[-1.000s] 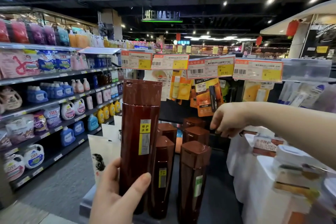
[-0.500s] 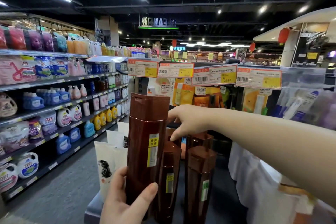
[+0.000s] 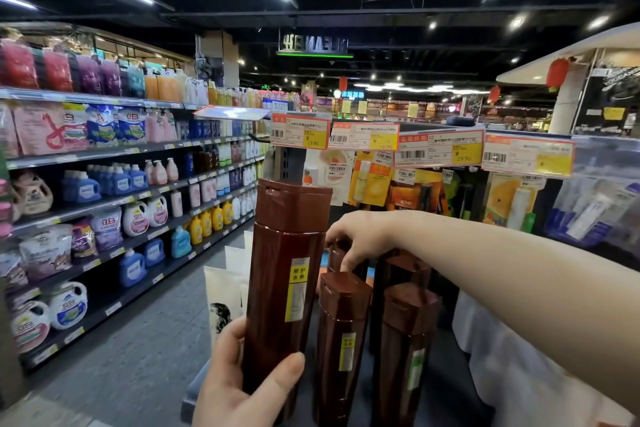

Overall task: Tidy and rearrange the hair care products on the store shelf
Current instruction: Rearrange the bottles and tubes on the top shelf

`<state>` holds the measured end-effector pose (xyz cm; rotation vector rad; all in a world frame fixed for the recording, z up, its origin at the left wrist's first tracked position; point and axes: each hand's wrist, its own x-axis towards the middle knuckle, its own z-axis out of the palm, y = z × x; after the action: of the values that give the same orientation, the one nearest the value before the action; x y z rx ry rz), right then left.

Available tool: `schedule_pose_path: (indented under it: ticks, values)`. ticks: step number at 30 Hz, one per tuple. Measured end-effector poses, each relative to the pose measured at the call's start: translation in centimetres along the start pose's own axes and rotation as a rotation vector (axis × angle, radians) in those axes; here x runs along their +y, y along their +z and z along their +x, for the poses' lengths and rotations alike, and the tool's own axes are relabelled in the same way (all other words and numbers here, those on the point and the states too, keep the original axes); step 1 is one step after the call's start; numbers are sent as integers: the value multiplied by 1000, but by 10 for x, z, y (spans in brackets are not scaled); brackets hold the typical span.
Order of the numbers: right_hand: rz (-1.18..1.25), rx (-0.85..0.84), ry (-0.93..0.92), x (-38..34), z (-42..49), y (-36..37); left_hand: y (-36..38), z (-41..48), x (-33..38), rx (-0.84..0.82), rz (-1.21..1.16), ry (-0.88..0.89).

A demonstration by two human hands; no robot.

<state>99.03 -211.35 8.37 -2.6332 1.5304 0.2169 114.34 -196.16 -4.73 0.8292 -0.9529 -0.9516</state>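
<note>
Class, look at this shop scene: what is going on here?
A person is sorting brown bottles at a store shelf. The left hand grips a tall brown bottle, held up in front. The right hand reaches across and curls over the cap of a back-row bottle. Two front bottles stand upright, untouched.

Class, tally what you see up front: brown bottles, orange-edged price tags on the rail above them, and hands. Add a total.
Brown bottles: 5 in view, counting the held bottle in the left hand and the back bottle pinched by the right hand
Orange-edged price tags: 4
Hands: 2
Total: 11
</note>
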Motion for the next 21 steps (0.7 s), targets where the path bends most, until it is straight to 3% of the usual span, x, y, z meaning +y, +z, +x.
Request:
schedule_pose_path:
  ticks: [12, 17, 21]
  values:
    - [35, -4, 30, 12, 12, 4, -2, 2, -4, -20, -31, -54]
    - [152, 282, -56, -3, -21, -5, -1, 1, -3, 7, -5, -57]
    - [43, -33, -49, -30, -57, -4, -1, 1, -4, 13, -6, -61]
